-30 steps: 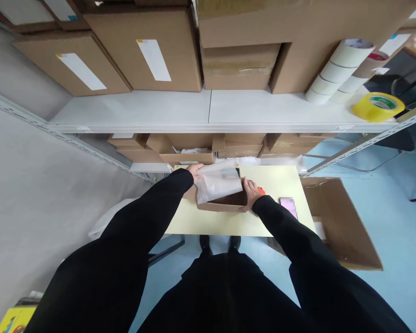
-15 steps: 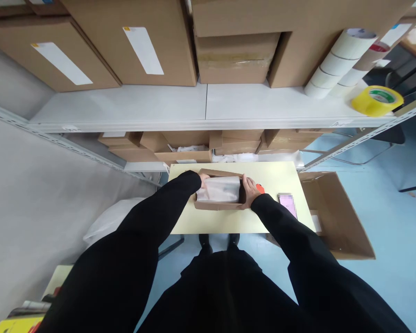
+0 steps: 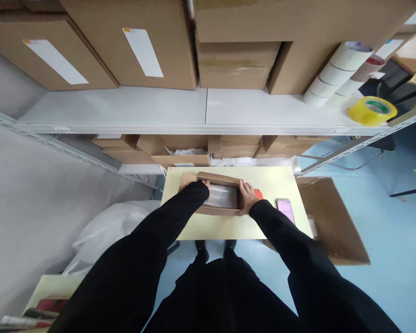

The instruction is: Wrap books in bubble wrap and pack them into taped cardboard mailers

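Observation:
An open cardboard box (image 3: 215, 211) stands on the pale yellow table (image 3: 190, 231). Inside it lies a package in translucent white plastic wrap (image 3: 222, 196), low between the walls. My left hand (image 3: 207, 185) reaches into the left end, its fingers closed on the package's end; the sleeve hides much of that hand. Around the right end of the box my right hand (image 3: 247, 198) is closed, thumb at the near side and fingers at the far edge. Just beyond my right hand sits an orange-red object (image 3: 258, 194), partly covered.
A phone (image 3: 285, 210) lies on the table's right side. Beside the table stands a large open carton (image 3: 343, 222). The shelf (image 3: 152, 108) above holds cartons, white rolls (image 3: 336, 74) and yellow tape (image 3: 372, 111). A white plastic bag (image 3: 114, 226) rests at the left.
The wrapped package has gone from above the box's rim down inside it. My left hand has followed it rightward and down. My right hand has stayed on the box's right end.

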A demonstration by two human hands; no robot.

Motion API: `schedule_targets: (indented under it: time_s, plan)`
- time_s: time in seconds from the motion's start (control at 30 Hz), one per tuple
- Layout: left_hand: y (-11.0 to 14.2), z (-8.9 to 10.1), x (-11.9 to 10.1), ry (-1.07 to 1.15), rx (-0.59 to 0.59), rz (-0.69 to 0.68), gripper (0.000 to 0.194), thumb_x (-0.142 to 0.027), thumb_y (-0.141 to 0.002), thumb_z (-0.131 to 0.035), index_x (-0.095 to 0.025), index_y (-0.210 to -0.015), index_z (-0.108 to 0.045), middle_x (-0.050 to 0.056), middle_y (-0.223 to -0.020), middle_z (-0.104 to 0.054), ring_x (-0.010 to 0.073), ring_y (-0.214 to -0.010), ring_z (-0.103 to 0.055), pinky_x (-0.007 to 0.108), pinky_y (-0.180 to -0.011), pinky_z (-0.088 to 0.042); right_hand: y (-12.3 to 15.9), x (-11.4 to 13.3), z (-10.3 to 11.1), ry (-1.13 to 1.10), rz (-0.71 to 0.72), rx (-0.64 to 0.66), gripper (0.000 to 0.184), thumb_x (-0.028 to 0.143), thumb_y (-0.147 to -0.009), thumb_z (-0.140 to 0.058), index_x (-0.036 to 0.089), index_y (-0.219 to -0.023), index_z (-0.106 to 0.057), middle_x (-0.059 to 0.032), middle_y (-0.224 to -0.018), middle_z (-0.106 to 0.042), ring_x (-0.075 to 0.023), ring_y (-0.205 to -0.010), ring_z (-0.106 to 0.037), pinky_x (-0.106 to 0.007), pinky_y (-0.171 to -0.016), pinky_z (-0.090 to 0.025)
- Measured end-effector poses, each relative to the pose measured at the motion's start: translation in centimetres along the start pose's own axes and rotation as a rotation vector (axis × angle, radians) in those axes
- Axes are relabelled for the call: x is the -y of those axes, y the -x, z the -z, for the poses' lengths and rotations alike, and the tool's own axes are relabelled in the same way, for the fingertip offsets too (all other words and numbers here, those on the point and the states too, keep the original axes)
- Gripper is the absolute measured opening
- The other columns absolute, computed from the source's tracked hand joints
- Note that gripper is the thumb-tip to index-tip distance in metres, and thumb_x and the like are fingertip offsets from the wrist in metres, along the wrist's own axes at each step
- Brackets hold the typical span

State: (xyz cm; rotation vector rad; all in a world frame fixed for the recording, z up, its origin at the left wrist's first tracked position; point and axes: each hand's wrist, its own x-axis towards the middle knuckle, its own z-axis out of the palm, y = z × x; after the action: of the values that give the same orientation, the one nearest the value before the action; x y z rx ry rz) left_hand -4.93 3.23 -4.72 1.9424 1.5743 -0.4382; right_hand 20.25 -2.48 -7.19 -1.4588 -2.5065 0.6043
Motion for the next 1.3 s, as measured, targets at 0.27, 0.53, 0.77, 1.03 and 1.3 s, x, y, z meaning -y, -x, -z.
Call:
schedule_targets:
  time_s: [0.27,0.53,0.77,1.03,1.3]
  plan:
    - [4.7,0.2,3.3,-0.225,-0.124,-0.414,0.048,-0.044,-0.074,-0.053,-0.022,-0.116,-0.051,0.009,-0.132,-0.044,0.0267,-0.127,-0.029,0.05,-0.105,-0.003,-0.2,0.0,-0.6,0.01,0.025,-0.048,0.143,0.052,-0.03,-0.075,0.014,-0.138,0.01,-0.0203,-0.137,-0.02,-0.0411,-0.124,-0.015,-0.057,-0.095,-0.024]
    - [3.8,-3.0,2.5,-0.236,-0.088,-0.276,0.049,-0.052,-0.066,-0.057,-0.027,-0.108,-0.059,0.008,-0.123,-0.054,0.0308,-0.122,-0.036,0.057,-0.098,0.015,-0.3,-0.3,-0.9,0.063,0.042,-0.022,0.14,0.055,-0.03,-0.074,0.013,-0.139,0.004,-0.0196,-0.139,-0.018,-0.0401,-0.125,-0.012,-0.058,-0.094,-0.024]
    - [6.5,-1.0,4.2,-0.289,-0.179,-0.541,0.074,-0.055,-0.062,-0.059,-0.022,-0.127,-0.044,0.011,-0.142,-0.028,0.0321,-0.132,-0.014,0.058,-0.098,0.013,-0.1,-0.1,-0.5,0.078,0.048,0.011,0.138,0.055,-0.032,-0.074,0.016,-0.14,0.003,-0.0183,-0.141,-0.015,-0.041,-0.124,-0.013,-0.057,-0.094,-0.023]
    - [12.1,-6.7,8.3,0.527,-0.621,0.193,0.103,-0.043,-0.051,-0.072,-0.013,-0.136,-0.022,0.022,-0.139,-0.028,0.0356,-0.126,-0.029,0.052,-0.098,-0.029,0.4,0.8,-0.5,0.083,0.109,0.074,0.133,0.054,-0.036,-0.073,0.015,-0.14,0.001,-0.0196,-0.142,-0.013,-0.0423,-0.125,-0.011,-0.058,-0.095,-0.02]
    - [12.0,-9.2,7.6,1.532,-0.495,0.216,0.063,-0.039,-0.059,-0.066,-0.016,-0.115,-0.048,0.014,-0.108,-0.061,0.0266,-0.094,-0.06,0.044,-0.08,-0.048,0.2,1.2,0.2,0.049,0.132,0.095,0.127,0.06,-0.041,-0.07,0.017,-0.14,-0.005,-0.0175,-0.146,0.006,-0.0408,-0.13,0.008,-0.061,-0.097,-0.014]
